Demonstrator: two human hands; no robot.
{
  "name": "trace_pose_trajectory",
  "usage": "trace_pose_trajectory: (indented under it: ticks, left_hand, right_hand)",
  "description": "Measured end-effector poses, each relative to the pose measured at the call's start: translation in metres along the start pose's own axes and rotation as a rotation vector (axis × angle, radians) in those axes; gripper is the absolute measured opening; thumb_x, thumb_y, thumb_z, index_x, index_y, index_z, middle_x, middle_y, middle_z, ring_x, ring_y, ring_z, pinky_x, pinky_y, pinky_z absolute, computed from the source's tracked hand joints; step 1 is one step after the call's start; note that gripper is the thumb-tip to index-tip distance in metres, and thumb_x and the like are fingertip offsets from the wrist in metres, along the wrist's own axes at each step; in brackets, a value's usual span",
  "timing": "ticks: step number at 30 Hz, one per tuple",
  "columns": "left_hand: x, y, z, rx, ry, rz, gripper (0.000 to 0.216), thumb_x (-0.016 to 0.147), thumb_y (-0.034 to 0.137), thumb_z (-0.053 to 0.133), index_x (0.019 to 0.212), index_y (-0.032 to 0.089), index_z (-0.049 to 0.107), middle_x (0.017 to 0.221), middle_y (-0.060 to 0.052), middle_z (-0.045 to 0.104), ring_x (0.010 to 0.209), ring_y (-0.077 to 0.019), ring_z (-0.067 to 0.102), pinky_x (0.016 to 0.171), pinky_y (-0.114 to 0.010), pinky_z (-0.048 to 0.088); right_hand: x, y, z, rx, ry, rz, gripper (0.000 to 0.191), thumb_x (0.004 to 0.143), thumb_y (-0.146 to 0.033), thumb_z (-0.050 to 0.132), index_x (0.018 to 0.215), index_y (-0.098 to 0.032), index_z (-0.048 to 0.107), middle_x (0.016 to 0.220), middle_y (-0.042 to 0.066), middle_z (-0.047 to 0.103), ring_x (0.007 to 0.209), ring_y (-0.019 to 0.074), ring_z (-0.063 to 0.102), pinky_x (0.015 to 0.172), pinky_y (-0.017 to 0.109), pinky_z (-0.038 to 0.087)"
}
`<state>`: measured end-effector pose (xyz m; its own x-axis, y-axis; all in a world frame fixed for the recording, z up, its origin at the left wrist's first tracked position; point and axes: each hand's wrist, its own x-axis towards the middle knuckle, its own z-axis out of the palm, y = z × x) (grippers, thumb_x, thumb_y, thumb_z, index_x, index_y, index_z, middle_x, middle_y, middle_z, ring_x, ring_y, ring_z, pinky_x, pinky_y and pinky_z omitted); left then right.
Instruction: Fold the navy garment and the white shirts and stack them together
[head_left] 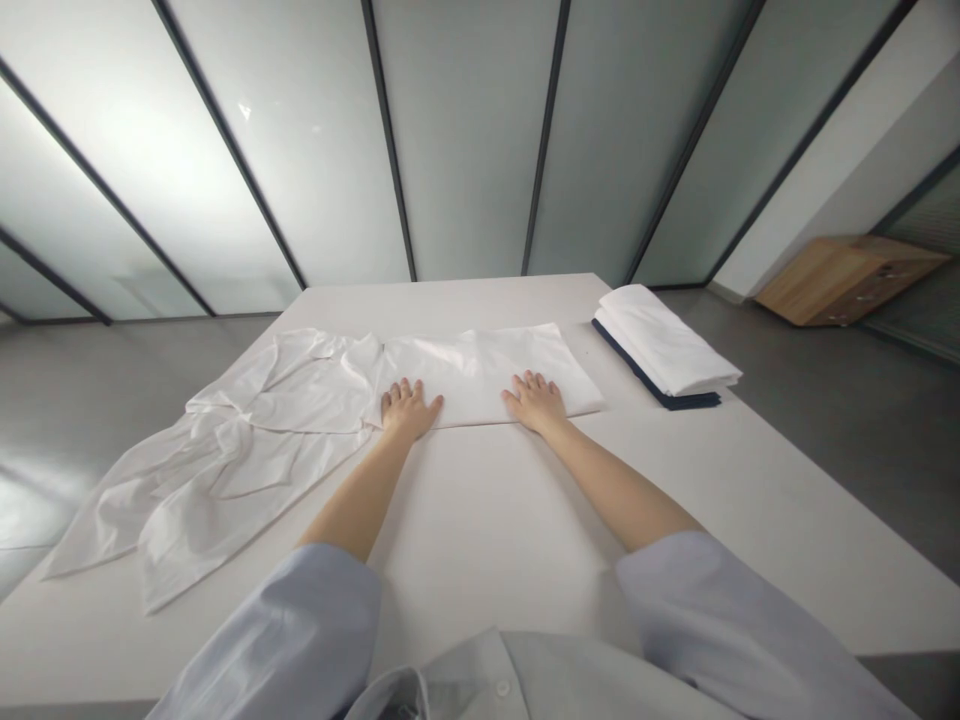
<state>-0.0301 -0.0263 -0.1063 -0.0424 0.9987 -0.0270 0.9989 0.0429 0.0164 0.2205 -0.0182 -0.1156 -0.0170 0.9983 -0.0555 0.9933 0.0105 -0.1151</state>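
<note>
The white worktop (487, 540) bears one folded white-and-navy cloth stack (664, 345) beside smooth white fabric (487, 360). Two hands (409, 410) (538, 403) lie on the fabric, fingers (406, 387) spread, gripping nothing.

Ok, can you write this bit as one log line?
left hand: flat on smooth white cloth; right hand: flat on same cloth; folded stack: to the right

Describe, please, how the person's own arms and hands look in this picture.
Loose, pale blue-grey sleeves leave both forearms bare. The left hand and right hand are ungloved. Between the sleeves, a light grey garment front has a button.
</note>
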Motion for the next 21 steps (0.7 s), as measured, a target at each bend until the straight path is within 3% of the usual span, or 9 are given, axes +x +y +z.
trace_pose_trajectory:
  ticks: [6, 13, 17, 21]
  left_hand:
    - [-0.007, -0.027, 0.002, 0.026, 0.017, -0.019, 0.075, 0.093, 0.062, 0.02, 0.151, 0.016, 0.032, 0.158, -0.016, 0.026, 0.147, -0.0332, 0.019, 0.117, -0.052, 0.017]
    - [-0.018, -0.02, 0.001, 0.035, 0.001, -0.02, 0.076, 0.094, 0.061, 0.018, 0.151, 0.013, 0.03, 0.158, -0.019, 0.024, 0.147, -0.0359, 0.017, 0.116, -0.056, 0.016]
    - [-0.026, -0.008, 0.004, 0.056, 0.01, 0.1, 0.077, 0.095, 0.06, 0.02, 0.15, 0.007, 0.03, 0.156, -0.023, 0.025, 0.146, -0.0361, 0.018, 0.117, -0.053, 0.015]
    - [-0.034, 0.0, 0.004, 0.033, 0.026, 0.286, 0.071, 0.096, 0.058, 0.023, 0.149, 0.013, 0.034, 0.156, -0.018, 0.03, 0.146, -0.0314, 0.021, 0.118, -0.049, 0.013]
  right_hand:
    - [-0.003, 0.035, -0.003, -0.031, 0.012, 0.094, 0.066, 0.096, -0.055, 0.021, 0.151, -0.02, 0.032, 0.159, 0.013, 0.025, 0.145, 0.0285, 0.022, 0.114, 0.049, 0.018]
    - [-0.001, 0.076, -0.002, -0.069, 0.019, 0.106, 0.065, 0.096, -0.055, 0.02, 0.152, -0.022, 0.032, 0.16, 0.009, 0.025, 0.146, 0.0288, 0.021, 0.116, 0.051, 0.016]
    - [0.008, 0.098, -0.002, -0.091, 0.037, 0.069, 0.063, 0.096, -0.053, 0.021, 0.151, -0.025, 0.033, 0.16, 0.007, 0.026, 0.146, 0.0279, 0.021, 0.117, 0.051, 0.013]
    - [0.018, 0.119, -0.007, -0.11, 0.051, 0.054, 0.057, 0.097, -0.052, 0.026, 0.146, -0.027, 0.041, 0.158, 0.008, 0.03, 0.145, 0.0287, 0.023, 0.116, 0.051, 0.015]
